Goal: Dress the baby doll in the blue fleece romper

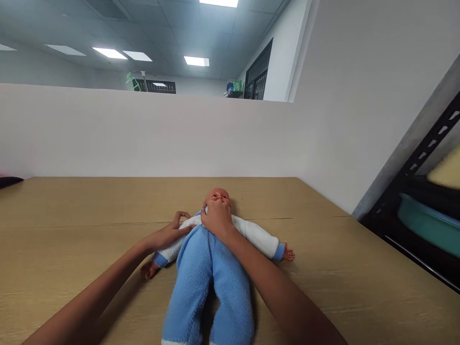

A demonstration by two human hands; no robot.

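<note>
A baby doll lies on its back on the wooden table, head away from me and arms spread. It wears a fleece outfit with blue legs, white sleeves and blue cuffs. My left hand straddles the doll's upper sleeve on the left, thumb and fingers on either side of the fabric. My right hand is closed at the doll's collar, just under its face. It covers the neck and upper chest, so the exact fingertip hold there is hidden.
The wooden table has a seam running across it behind the doll's arms. A white partition rises along the back edge. At the right stands a black shelf rack holding a teal basin. A dark object shows at the far left edge.
</note>
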